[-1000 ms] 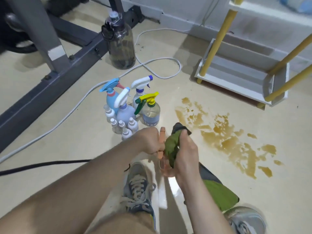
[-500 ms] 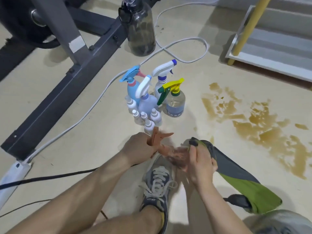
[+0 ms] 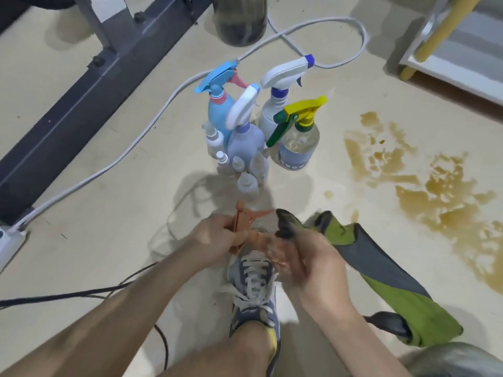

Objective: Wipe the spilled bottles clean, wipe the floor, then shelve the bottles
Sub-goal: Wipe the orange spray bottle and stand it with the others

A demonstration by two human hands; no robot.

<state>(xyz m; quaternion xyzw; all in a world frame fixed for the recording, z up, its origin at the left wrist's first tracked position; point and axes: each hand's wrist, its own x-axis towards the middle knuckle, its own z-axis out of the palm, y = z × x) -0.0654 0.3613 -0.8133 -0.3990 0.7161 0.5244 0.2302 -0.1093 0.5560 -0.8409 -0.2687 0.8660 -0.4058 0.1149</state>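
Observation:
My left hand (image 3: pixel 217 239) grips the orange trigger head of a clear spray bottle (image 3: pixel 246 223) held low over my shoe. My right hand (image 3: pixel 307 261) is closed around that bottle's body together with a green and grey cloth (image 3: pixel 381 270), which trails off to the right. Just beyond stands a cluster of upright spray bottles: a blue one (image 3: pixel 217 110), a lilac one (image 3: pixel 245 137), a white one (image 3: pixel 275 104) and a clear one with a yellow and green trigger (image 3: pixel 298 142), with several small clear bottles (image 3: pixel 246 182) in front. A brown spill (image 3: pixel 441 197) spreads over the floor to the right.
A white shelf with yellow legs (image 3: pixel 449 61) stands at the top right. A dark metal frame (image 3: pixel 81 99) crosses the top left, with a large dark jug (image 3: pixel 239 20) behind the bottles. A white cable (image 3: pixel 141 134) and a black cable (image 3: pixel 81 295) lie on the floor. My shoe (image 3: pixel 253 292) is below my hands.
The view has tipped down and closer to the bottles. The cloth, earlier bunched around the held bottle, has slid off to the right, and the orange trigger head now shows.

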